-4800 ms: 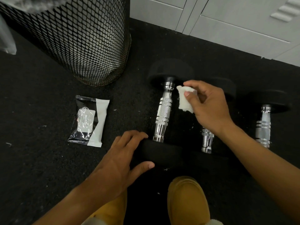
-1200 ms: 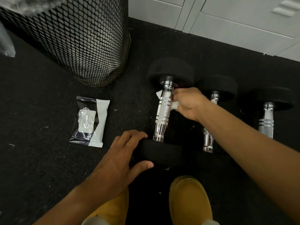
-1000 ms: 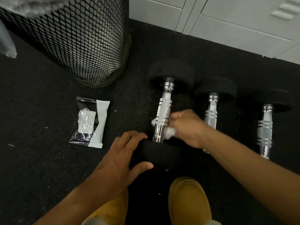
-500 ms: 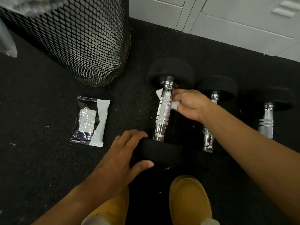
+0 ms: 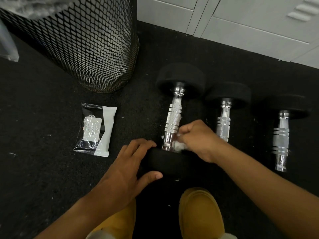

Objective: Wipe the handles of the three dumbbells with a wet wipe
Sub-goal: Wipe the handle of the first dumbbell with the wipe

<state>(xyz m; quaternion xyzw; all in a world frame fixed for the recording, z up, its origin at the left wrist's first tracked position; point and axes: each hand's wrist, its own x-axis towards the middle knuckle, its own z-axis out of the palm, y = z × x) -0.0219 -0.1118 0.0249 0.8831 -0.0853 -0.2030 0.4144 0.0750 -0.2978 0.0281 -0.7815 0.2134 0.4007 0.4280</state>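
Landmark is the left dumbbell (image 5: 173,121), lying lengthwise away from the person. Nearest the camera, below its near head, two yellow shoes (image 5: 201,211) stand on the floor, so the person is likely crouched over it. The left hand (image 5: 127,171) lies flat with fingers spread on the near black head (image 5: 170,163) of that dumbbell, thumb against its front face; probably there to stop it rolling during the rub. The right hand (image 5: 198,138) comes in from the right side of it, fingers curled round a bunched white wet wipe (image 5: 177,145), pressing the wipe onto the near end of the chrome handle (image 5: 172,123), just above the near head; wipe shows on both sides of the bar, so it looks wrapped round it. Judgement: first handle is being wiped, two left. Right of the landmark lie the middle dumbbell (image 5: 224,125) and, further right, the right dumbbell (image 5: 281,138), parallel, apart from each other, both untouched. Left of the landmark, well apart, a wipes packet (image 5: 95,129) lies flat, within reach for another wipe. Floor is black speckled rubber matting (image 5: 43,169) with small white scraps on it. Beyond-left of the landmark stands a black mesh bin (image 5: 86,42), handy for the used wipe. Furthest, beyond the far heads, grey locker doors (image 5: 241,18) meet the floor.
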